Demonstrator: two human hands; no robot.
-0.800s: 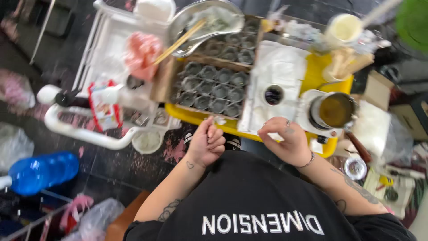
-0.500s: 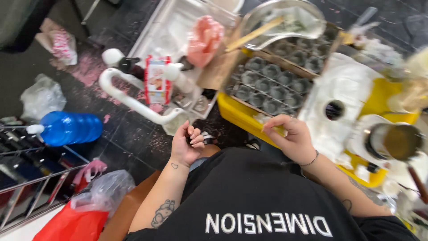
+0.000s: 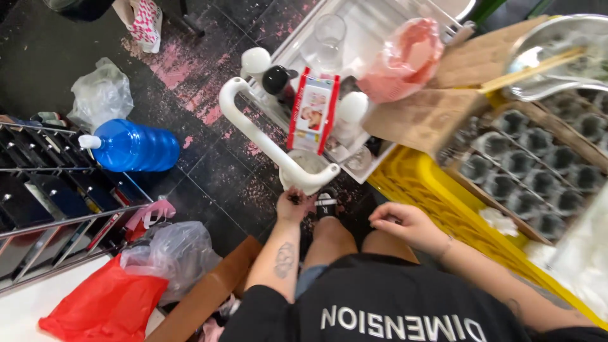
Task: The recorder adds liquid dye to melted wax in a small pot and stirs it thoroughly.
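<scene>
My left hand reaches down to the dark floor, just below a small white bowl and beside a black shoe. Its fingers point down and away, so I cannot see whether they hold anything. My right hand rests over my knee with the fingers curled in, close to the side of a yellow crate. Nothing shows in it. On the crate sits a wooden tray of grey cup moulds.
A white cart with a tube handle carries a red-and-white carton, bottles and a pink bag. A metal bowl with a wooden stick is top right. On the left are a blue water bottle, a metal rack, a clear bag and a red bag.
My view has swung left and down. Both hands dropped from the tray's edge. The left hand went down to the floor; the right came back to my knee.
</scene>
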